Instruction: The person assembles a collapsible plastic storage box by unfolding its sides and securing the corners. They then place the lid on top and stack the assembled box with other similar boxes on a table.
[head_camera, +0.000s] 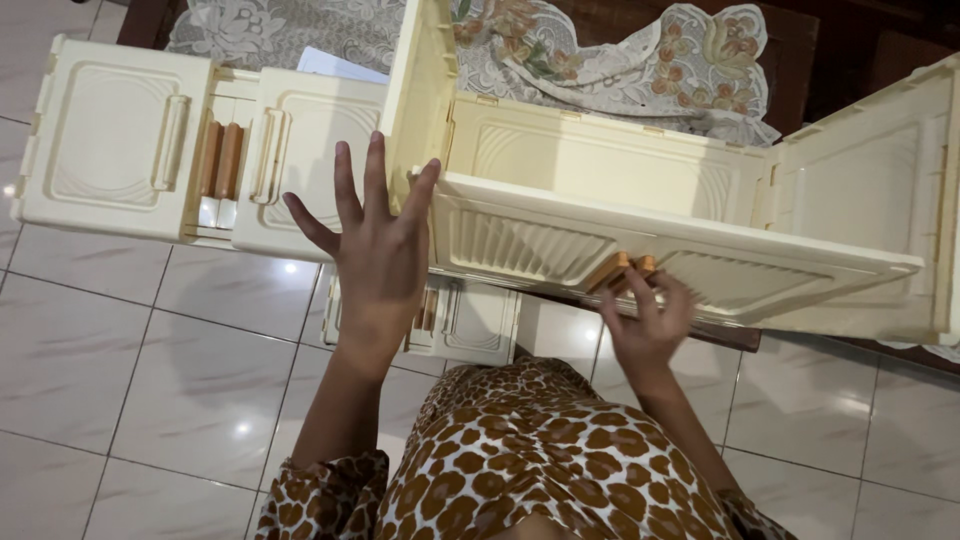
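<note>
Leopard-print sleeves (520, 470) are seen lowest. Above the tiles (150, 400), a cream folding cabinet (600, 160) is held part-assembled: the left hand (380, 255), fingers spread wide, is pressed flat against its upright side panel (420, 90); the right hand (648, 320) is curled on the front panel's wooden handle (622, 272). Walls are raised; two finished units (190, 150) lie beside.

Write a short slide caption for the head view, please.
Left hand spread against a cream plastic cabinet; right hand at its door's wooden handle.

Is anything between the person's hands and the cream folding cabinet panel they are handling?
Nothing visible: the left hand presses its corner, the right hand touches its wooden handle.
</note>
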